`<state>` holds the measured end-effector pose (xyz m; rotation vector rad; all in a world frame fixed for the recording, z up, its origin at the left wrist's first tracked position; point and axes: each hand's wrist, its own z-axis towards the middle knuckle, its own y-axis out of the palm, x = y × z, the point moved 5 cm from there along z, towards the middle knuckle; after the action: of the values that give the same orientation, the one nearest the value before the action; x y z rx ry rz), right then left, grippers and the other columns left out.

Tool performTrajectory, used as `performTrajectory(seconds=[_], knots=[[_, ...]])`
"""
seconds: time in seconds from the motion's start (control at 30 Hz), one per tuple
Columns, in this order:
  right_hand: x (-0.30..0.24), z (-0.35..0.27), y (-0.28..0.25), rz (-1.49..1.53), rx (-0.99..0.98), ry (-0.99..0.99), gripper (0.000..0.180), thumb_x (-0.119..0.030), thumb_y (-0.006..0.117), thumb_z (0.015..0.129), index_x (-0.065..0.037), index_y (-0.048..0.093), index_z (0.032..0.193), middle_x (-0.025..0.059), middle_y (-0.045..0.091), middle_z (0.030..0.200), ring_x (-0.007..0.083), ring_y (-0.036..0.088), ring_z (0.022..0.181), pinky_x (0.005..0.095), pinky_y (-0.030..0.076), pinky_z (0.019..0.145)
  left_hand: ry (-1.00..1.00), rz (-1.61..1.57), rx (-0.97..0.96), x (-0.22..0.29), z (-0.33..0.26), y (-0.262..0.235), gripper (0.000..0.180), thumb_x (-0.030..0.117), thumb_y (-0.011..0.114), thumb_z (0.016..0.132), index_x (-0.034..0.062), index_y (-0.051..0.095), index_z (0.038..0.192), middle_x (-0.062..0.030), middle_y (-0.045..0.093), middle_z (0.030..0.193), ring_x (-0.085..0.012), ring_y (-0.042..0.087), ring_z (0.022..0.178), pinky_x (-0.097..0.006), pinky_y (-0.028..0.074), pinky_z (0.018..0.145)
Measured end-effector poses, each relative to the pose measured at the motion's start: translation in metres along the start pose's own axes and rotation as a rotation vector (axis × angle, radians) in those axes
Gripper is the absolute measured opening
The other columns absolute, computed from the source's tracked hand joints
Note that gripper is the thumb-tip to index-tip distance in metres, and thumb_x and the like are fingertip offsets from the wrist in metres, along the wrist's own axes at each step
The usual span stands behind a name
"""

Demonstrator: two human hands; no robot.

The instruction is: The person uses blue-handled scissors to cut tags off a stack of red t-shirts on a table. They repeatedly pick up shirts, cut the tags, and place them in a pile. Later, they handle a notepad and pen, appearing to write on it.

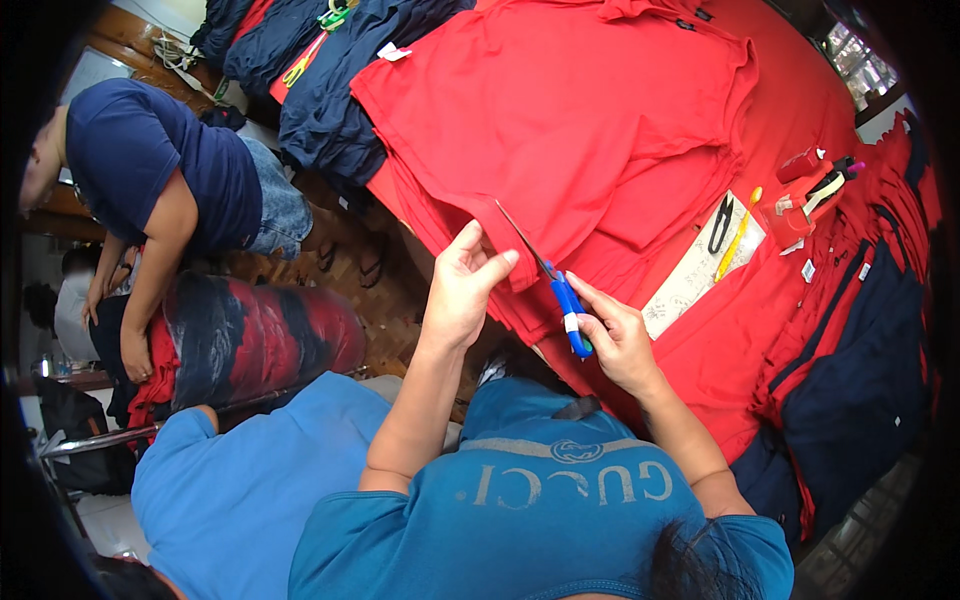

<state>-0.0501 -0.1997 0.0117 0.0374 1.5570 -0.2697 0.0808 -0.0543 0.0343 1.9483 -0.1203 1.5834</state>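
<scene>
Scissors (572,318) with blue handles sit in the person's right hand (612,345), just off the middle of the view. Those fingers are bent snug around the handles, and the thin blades point to 11 o'clock. The blades look like one line, so I cannot tell how far apart they are. The left hand (460,285) is to the 9 or 10 o'clock side of the right one. It is about half open, with the thumb poking out and the fingers curled (a thin thread would be too small to see). It is right by the edge of the big red cloth (570,120), which spreads out from the middle toward 1 o'clock.

At 3 o'clock, a white sheet (672,296) lies on the red cloth with a small black tool (720,223) and a yellow tool (738,240) on it. Between 2 and 3 o'clock is a red holder (793,225). Dark blue clothes (860,370) hang past it, nearer 4 o'clock.

At 11 o'clock, yellow scissors (303,62) rest by a dark blue pile (325,120). At 10 o'clock, a co-worker (160,165) bends over a fat red and dark bundle (260,335) at 9 o'clock.
</scene>
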Motion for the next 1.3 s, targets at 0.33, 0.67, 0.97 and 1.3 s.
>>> performTrajectory(seconds=[0.33,0.67,0.97,1.3], knots=[[-0.019,0.001,0.003,-0.135,-0.005,-0.103,0.056,-0.007,0.064,0.086,-0.002,0.048,0.138,0.0147,0.063,0.099,0.0154,0.061,0.078,0.0278,0.051,0.071,0.039,0.09,-0.014,0.009,-0.002,0.01,0.039,-0.006,0.059,0.087,-0.0036,0.053,0.125,-0.0083,0.062,0.115,-0.0138,0.059,0.104,-0.028,0.046,0.093],[0.002,0.0,0.001,0.058,-0.012,0.057,0.047,-0.007,0.06,0.088,-0.001,0.051,0.135,0.0214,0.062,0.12,0.0242,0.065,0.102,0.0314,0.048,0.089,0.135,-0.197,-0.214,-0.024,0.017,-0.032,0.038,-0.003,0.06,0.088,-0.0026,0.054,0.125,-0.0065,0.062,0.115,-0.0103,0.058,0.101,-0.024,0.046,0.084],[0.0,0.016,0.001,-0.023,0.037,-0.101,0.047,-0.009,0.061,0.089,-0.001,0.051,0.135,0.0179,0.065,0.104,0.0194,0.064,0.086,0.0305,0.05,0.08,-0.03,0.05,-0.022,0.009,0.007,0.007,0.036,-0.005,0.058,0.088,-0.0001,0.055,0.124,-0.005,0.062,0.112,-0.009,0.059,0.092,-0.023,0.046,0.078],[-0.007,0.023,0.003,-0.08,0.028,-0.178,0.047,-0.009,0.059,0.09,-0.001,0.05,0.135,0.0187,0.066,0.104,0.0182,0.064,0.087,0.0301,0.049,0.08,-0.054,-0.01,-0.045,0.001,0.02,-0.008,0.041,-0.004,0.059,0.088,0.0009,0.052,0.128,-0.0075,0.06,0.123,-0.0149,0.058,0.11,-0.028,0.047,0.089]])
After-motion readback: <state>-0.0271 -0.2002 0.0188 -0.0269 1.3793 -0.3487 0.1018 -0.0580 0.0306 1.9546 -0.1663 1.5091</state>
